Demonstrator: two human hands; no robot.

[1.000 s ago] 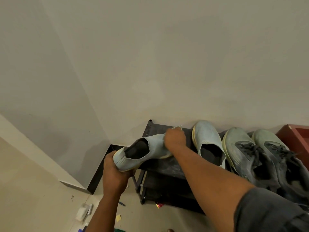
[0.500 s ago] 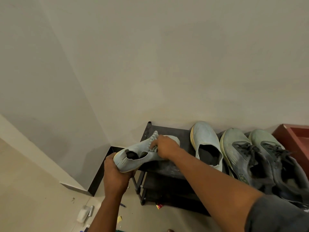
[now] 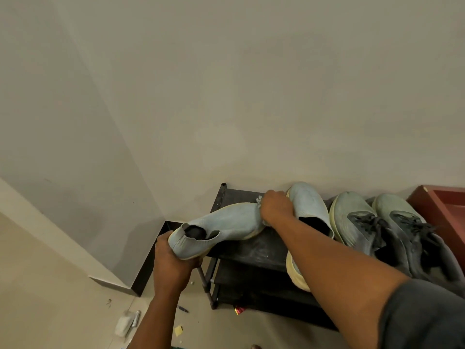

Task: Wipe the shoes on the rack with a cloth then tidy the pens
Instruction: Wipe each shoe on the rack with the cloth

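The pale blue slip-on shoe (image 3: 221,225) is gripped at its heel by the left hand (image 3: 173,263), fingers curled under the sole, while the right hand (image 3: 275,206) curls round a small grey cloth (image 3: 259,199) pressed to the toe. The shoe hangs tilted over the left end of the black shoe rack (image 3: 254,250). Its mate (image 3: 308,210) and two grey-green laced sneakers (image 3: 377,227) sit on the rack's top shelf to the right.

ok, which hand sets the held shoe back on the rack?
Left, probably. The left hand grips the shoe by its heel, over the rack's free end; the right hand holds the cloth at the toe.
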